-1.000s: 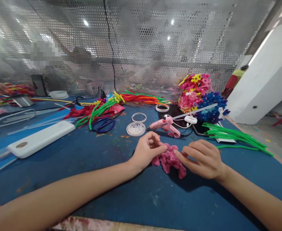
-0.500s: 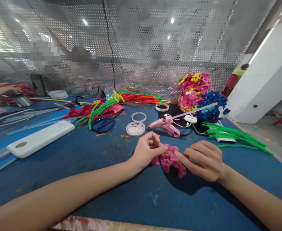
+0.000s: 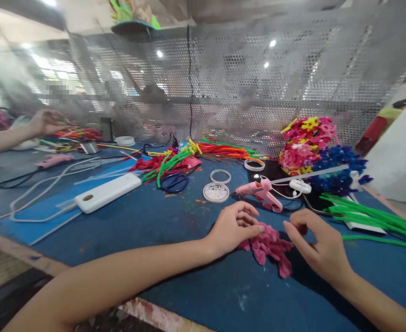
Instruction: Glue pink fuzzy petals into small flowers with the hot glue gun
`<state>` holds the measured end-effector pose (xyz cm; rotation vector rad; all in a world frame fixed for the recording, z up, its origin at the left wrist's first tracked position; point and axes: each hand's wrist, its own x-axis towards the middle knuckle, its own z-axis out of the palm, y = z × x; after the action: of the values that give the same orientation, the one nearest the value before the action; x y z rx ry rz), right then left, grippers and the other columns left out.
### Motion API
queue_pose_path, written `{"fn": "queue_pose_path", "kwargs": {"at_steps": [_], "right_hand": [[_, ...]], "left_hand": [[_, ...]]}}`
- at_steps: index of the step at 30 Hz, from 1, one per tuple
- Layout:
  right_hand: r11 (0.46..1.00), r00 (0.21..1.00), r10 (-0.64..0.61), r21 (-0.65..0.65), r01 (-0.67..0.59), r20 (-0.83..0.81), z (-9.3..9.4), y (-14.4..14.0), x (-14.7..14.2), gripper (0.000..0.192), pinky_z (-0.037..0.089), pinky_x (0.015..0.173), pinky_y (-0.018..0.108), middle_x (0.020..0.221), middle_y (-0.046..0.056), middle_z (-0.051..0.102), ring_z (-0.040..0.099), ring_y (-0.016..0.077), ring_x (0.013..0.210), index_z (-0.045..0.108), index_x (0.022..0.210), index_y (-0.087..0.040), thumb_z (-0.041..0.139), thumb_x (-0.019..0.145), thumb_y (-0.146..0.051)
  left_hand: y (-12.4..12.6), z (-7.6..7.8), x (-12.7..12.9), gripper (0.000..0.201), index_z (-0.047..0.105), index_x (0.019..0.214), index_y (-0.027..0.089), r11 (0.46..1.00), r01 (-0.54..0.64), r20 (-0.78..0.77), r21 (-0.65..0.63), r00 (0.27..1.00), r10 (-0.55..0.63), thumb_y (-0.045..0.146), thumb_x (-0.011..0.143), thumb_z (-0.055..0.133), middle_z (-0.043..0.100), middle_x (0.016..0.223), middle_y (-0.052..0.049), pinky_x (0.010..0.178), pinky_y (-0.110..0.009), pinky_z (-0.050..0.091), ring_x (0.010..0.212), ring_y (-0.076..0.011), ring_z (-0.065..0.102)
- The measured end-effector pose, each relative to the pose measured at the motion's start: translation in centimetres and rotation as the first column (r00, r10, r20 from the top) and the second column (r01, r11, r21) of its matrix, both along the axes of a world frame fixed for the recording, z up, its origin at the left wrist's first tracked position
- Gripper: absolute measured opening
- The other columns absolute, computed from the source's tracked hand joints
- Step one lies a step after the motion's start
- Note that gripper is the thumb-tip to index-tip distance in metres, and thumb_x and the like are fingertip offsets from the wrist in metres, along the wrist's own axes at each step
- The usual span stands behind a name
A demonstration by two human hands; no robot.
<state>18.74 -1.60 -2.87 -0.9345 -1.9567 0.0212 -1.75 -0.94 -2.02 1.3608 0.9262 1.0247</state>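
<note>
My left hand (image 3: 235,228) rests low over the table, its thumb and fingers closed on a bunch of pink fuzzy pipe-cleaner flowers (image 3: 270,244). Part of the bunch is hidden behind the fingers, and its looped petals spread toward my right hand. Just to the right of the bunch, my right hand (image 3: 322,251) is held apart from it. Its fingers are loosely curled, with a gap to the thumb, and nothing shows between them. Beyond both hands lies a pink hot glue gun (image 3: 260,191), a clear glue stick (image 3: 310,173) jutting from its back.
A round dish of small white beads (image 3: 216,192) sits left of the glue gun. Blue-handled scissors (image 3: 173,183), a white oblong device (image 3: 108,192) and green pipe cleaners (image 3: 376,219) lie around. Finished-looking flower bunches (image 3: 307,145) stand behind. Another person's hand (image 3: 49,124) is far left.
My right hand has drawn away from the pink bunch, which my left hand still holds. The view has swung left, so things appear further right. The other person's hand has risen.
</note>
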Motion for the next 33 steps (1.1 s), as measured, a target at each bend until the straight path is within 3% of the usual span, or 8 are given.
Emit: {"fn": "queue_pose_path", "kwargs": {"at_steps": [5,10,14,19,25,29,33], "right_hand": [[0.954,0.991,-0.015,-0.298,-0.026,-0.132,-1.1,0.6,-0.1,0.023,0.041,0.051,0.024,0.064,-0.002,0.049,0.047,0.0125,0.055,0.045,0.066,-0.022,0.053,0.086,-0.031],[0.898,0.981,-0.018,-0.434,-0.068,-0.191,-1.7,1.2,0.0,0.027,0.04,0.048,0.022,0.062,-0.003,0.045,0.044,0.0116,0.052,0.045,0.065,-0.022,0.054,0.084,-0.038],[0.898,0.98,-0.037,-0.436,-0.053,-0.196,-1.6,1.3,-0.2,0.029,0.039,0.047,0.022,0.062,-0.003,0.045,0.044,0.0115,0.052,0.045,0.064,-0.021,0.055,0.083,-0.04],[0.897,0.98,-0.033,-0.438,-0.057,-0.194,-1.4,1.3,-0.4,0.029,0.038,0.047,0.022,0.06,-0.003,0.044,0.044,0.0118,0.052,0.046,0.063,-0.022,0.054,0.083,-0.041],[0.868,0.974,-0.023,-0.488,-0.093,-0.227,-1.3,1.6,-0.1,0.03,0.038,0.044,0.022,0.058,-0.003,0.044,0.043,0.0114,0.05,0.047,0.062,-0.021,0.056,0.081,-0.043],[0.826,0.957,-0.053,-0.551,-0.12,-0.287,-1.1,1.8,-0.1,0.032,0.035,0.041,0.022,0.054,-0.004,0.041,0.039,0.0104,0.047,0.048,0.061,-0.02,0.057,0.079,-0.045],[0.821,0.941,-0.09,-0.56,-0.116,-0.326,-0.9,1.6,-0.3,0.03,0.036,0.043,0.022,0.056,-0.004,0.044,0.041,0.0104,0.048,0.049,0.061,-0.02,0.06,0.077,-0.044]], "left_hand": [[0.6,0.1,-1.6,0.028,0.058,0.074,0.015,1.0,-0.011,-0.173,-0.017,0.985,0.008,0.037,0.064,0.073,0.063,0.065,-0.001,0.057,-0.024,0.048,0.057,-0.0113,0.059],[1.2,0.5,-3.8,0.028,0.06,0.079,0.016,0.998,0.025,-0.355,-0.064,0.934,-0.046,0.039,0.065,0.069,0.061,0.06,0.0,0.045,-0.023,0.046,0.049,-0.0133,0.058],[3.2,2.6,-6.7,0.022,0.061,0.084,0.017,0.995,0.012,-0.579,0.099,0.814,0.047,0.037,0.077,0.056,0.057,0.058,0.003,0.043,-0.021,0.038,0.041,-0.0103,0.051],[7.8,4.9,-10.1,0.008,0.065,0.07,0.018,0.948,0.053,-0.711,0.315,0.674,0.198,0.025,0.07,0.062,0.063,0.07,-0.002,0.06,-0.022,0.036,0.065,-0.0152,0.056],[10.5,3.6,-10.8,0.016,0.069,0.076,0.019,0.937,0.213,-0.807,0.277,0.581,0.106,0.026,0.062,0.069,0.061,0.063,0.002,0.055,-0.02,0.033,0.059,-0.014,0.054],[10.8,2.3,-10.7,0.025,0.068,0.082,0.018,0.93,0.243,-0.821,0.277,0.562,0.098,0.036,0.066,0.068,0.062,0.069,0.001,0.053,-0.019,0.032,0.059,-0.0133,0.054],[11.1,1.7,-10.6,0.024,0.067,0.08,0.017,0.919,0.261,-0.828,0.295,0.55,0.11,0.038,0.069,0.067,0.06,0.068,0.001,0.053,-0.02,0.032,0.058,-0.0127,0.053]]}}
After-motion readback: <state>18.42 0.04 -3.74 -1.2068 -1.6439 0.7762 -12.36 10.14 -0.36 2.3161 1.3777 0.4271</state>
